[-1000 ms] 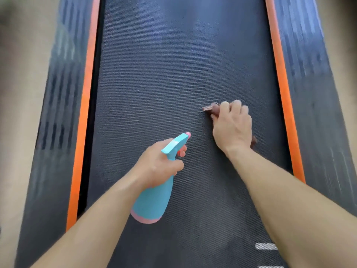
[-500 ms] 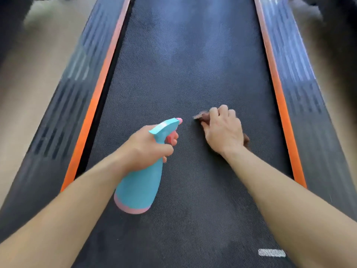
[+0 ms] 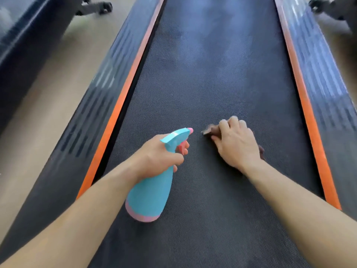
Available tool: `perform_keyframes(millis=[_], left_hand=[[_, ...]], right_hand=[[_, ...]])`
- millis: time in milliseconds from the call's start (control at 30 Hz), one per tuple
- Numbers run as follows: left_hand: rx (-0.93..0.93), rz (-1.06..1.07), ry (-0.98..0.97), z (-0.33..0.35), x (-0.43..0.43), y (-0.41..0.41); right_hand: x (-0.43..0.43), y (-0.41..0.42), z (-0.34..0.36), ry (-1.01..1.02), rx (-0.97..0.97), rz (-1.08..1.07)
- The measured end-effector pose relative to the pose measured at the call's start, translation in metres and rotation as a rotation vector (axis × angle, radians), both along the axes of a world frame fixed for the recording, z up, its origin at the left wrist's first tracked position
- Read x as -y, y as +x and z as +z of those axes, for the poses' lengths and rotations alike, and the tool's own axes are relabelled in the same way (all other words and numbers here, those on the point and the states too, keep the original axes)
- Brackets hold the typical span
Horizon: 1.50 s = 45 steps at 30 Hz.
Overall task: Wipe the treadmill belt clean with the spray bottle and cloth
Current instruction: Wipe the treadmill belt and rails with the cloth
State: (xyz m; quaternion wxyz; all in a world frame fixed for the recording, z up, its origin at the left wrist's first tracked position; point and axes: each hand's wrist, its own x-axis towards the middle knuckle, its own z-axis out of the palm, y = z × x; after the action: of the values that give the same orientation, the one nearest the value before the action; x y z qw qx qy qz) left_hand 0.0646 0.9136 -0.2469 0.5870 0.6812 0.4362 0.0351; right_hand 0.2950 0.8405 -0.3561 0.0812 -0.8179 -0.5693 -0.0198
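**Position.** The treadmill belt (image 3: 212, 78) runs away from the viewer between two orange strips (image 3: 123, 105). Both hands work over its near half.

**Left grip** (image 3: 154, 153). Fingers are wrapped round the neck of the spray bottle (image 3: 148, 198), with one finger on the pink trigger. The bottle is tilted, nozzle towards the far end and base towards the person. It sits left of the belt's centre line. Whether the base touches the belt cannot be told.

**Right grip** (image 3: 236, 144). Fingers are curled over the cloth (image 3: 209, 130), bearing it down on the belt just right of centre. The hand covers most of the cloth, and only brown corners show.

**Handling, assessed.**
- **Bottle:** rigid, opaque plastic, so the fill level and weight are unknown. The smooth body is likely to be slippery when wet. The neck under the spray head is the sound place to hold it.
- **Cloth:** small, soft and limp, so it will bunch. Hold it under a spread palm with the leading edge pinned by the fingertips.
- **Belt:** the woven texture should drag on the cloth, so firm strokes are needed.

**Note.** There is a pale haze on the far belt. Whether it is glare or moisture cannot be determined.
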Motion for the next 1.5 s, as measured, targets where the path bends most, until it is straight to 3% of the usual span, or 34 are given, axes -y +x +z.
perform_keyframes(millis=[67,133,333,533,600,733,833,967,1067,1233,1367,1500], left_hand=[[0.005,0.023,-0.016,-0.004,-0.004,-0.001],[0.004,0.031,-0.03,-0.007,-0.006,0.001],[-0.017,0.02,0.002,-0.013,-0.001,0.002],[0.022,0.003,-0.013,-0.016,-0.003,0.002],[0.016,0.003,-0.016,-0.017,-0.001,0.004],[-0.046,-0.033,0.009,-0.017,0.004,0.007],[-0.083,-0.06,0.048,-0.013,0.009,0.01],[-0.168,-0.12,0.12,-0.007,0.018,0.014],[-0.197,-0.169,0.134,-0.007,0.021,0.019],[-0.152,-0.222,0.077,-0.002,0.034,0.028],[-0.115,-0.268,0.0,0.005,0.055,0.041],[-0.126,-0.337,0.018,0.002,0.076,0.049]], right_hand=[[0.023,-0.02,-0.005,0.043,0.002,0.151],[0.014,-0.011,-0.006,0.039,-0.006,0.169],[-0.058,0.023,0.002,-0.011,-0.035,-0.148],[0.043,-0.034,-0.004,0.028,0.008,0.139],[0.04,-0.026,-0.004,0.027,0.014,0.159],[-0.01,0.002,0.001,-0.007,-0.086,-0.131],[-0.013,-0.001,0.004,-0.031,-0.106,-0.206],[0.061,-0.048,0.004,-0.004,-0.109,-0.047],[0.098,-0.037,0.006,-0.052,-0.127,0.075],[0.116,0.008,0.017,-0.093,-0.15,-0.368],[0.146,-0.049,0.017,-0.168,-0.144,-0.518],[0.178,-0.113,0.01,-0.091,-0.098,-0.573]])
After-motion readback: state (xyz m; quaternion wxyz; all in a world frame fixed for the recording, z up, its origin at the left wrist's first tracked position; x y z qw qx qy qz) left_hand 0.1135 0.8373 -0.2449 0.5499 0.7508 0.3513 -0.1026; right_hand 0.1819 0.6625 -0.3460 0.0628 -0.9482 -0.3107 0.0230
